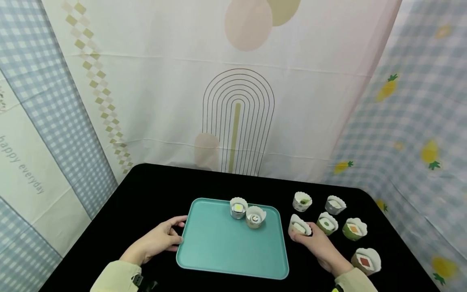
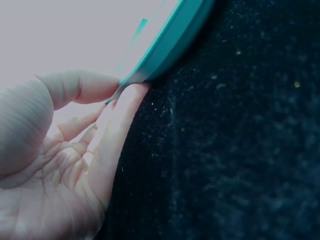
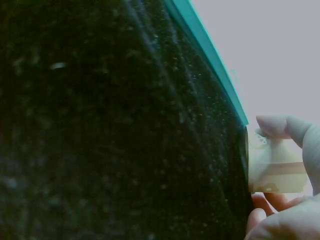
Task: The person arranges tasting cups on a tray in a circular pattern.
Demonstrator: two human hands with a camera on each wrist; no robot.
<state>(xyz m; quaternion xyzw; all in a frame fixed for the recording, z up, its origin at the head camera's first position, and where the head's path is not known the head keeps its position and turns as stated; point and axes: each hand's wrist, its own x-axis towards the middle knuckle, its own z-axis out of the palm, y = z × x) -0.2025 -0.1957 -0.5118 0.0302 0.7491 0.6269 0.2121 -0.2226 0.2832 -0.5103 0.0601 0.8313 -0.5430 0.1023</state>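
A turquoise tray point(image 1: 219, 251) lies on the black tabletop. My left hand point(image 1: 157, 239) is at its left side, and the left wrist view shows thumb and fingers pinching the tray rim point(image 2: 160, 55). Just beyond the tray's right edge, my right hand point(image 1: 322, 249) grips a cupcake point(image 1: 296, 223) in a pale scalloped paper cup. In the right wrist view the cup point(image 3: 275, 177) sits between thumb and fingers, close to the tray edge. Toward the tray's back stand a cupcake with a yellow-centred top point(image 1: 238, 208) and a cupcake with a ringed top point(image 1: 255, 219), side by side.
Around the right hand stand several other cupcakes: a green-topped one point(image 1: 302, 201), a grey one point(image 1: 335, 205), a green-dotted one point(image 1: 327, 224), an orange-square one point(image 1: 354, 230) and a red-square one point(image 1: 366, 261). Patterned curtains point(image 1: 164, 101) hang behind the black table point(image 1: 157, 182).
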